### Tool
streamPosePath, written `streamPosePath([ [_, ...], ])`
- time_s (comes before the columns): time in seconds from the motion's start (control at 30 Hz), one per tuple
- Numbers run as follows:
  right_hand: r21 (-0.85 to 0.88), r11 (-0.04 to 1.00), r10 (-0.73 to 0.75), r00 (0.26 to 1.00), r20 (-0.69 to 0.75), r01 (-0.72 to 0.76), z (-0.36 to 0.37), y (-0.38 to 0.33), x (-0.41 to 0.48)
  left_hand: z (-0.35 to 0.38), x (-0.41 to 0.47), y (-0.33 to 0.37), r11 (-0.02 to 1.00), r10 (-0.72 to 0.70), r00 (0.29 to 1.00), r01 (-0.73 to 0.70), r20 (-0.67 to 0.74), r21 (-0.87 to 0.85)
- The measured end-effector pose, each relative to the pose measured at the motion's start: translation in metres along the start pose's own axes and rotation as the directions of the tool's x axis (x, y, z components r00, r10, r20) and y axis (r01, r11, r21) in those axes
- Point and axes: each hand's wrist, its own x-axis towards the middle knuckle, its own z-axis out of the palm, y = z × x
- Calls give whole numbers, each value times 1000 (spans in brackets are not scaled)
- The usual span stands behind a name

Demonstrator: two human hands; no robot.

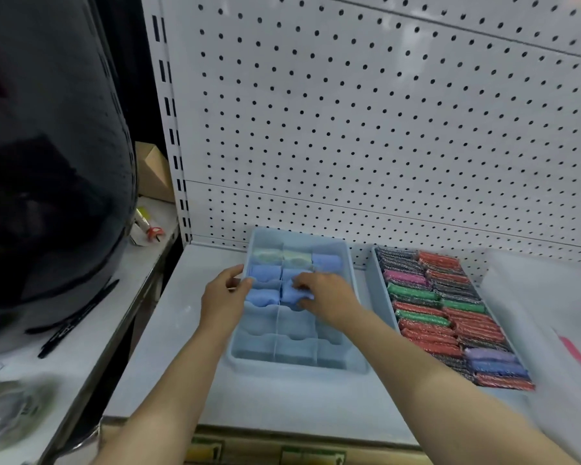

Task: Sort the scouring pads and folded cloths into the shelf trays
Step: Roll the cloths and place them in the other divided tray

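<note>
A pale blue divided tray (pixel 356 365) sits on the white shelf. Its back cells hold folded cloths: pale green ones (pixel 267 256) in the far row and blue ones (pixel 261 296) behind the bare front cells. My right hand (pixel 326 298) presses a blue folded cloth (pixel 291 294) into a middle cell, fingers closed on it. My left hand (pixel 223 298) rests at the tray's left rim, fingers bent, touching the edge near the blue cloths. To the right, a second tray (pixel 378 286) is packed with red, green, pink and dark scouring pads (pixel 446 317).
White pegboard (pixel 383 129) backs the shelf (pixel 168 347). A clear plastic bin (pixel 550 313) stands at the far right. On the left, a large black rounded object (pixel 47 162) sits on a neighbouring counter with a black strap (pixel 78 320) beside it.
</note>
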Motion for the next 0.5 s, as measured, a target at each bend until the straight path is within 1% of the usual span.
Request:
streamPosePath([
  [0.03,-72,997,-1,999,38,4,-1,-2,2,0,0,0,1000,-1,1000,1,-2,-2],
  [0.1,-128,992,11,994,106,3,-4,-4,8,0,-1,1,1000,-3,1000,3,-4,0],
  [0.2,-42,999,10,985,172,-2,-8,-3,12,0,-2,2,1000,-7,1000,7,-10,13],
  [0.23,-48,999,-12,985,173,20,-8,-4,12,0,-3,3,1000,-8,1000,9,-14,19],
  [0.33,-191,979,-42,986,161,73,-5,-9,9,1,-3,5,1000,-11,1000,11,-16,25],
  [0.4,-195,978,-38,987,157,69,-3,-11,9,1,-3,5,999,-14,1000,14,-15,29],
  [0.5,-134,989,-43,988,146,62,-5,-11,7,1,-2,5,999,-29,1000,29,-5,24],
])
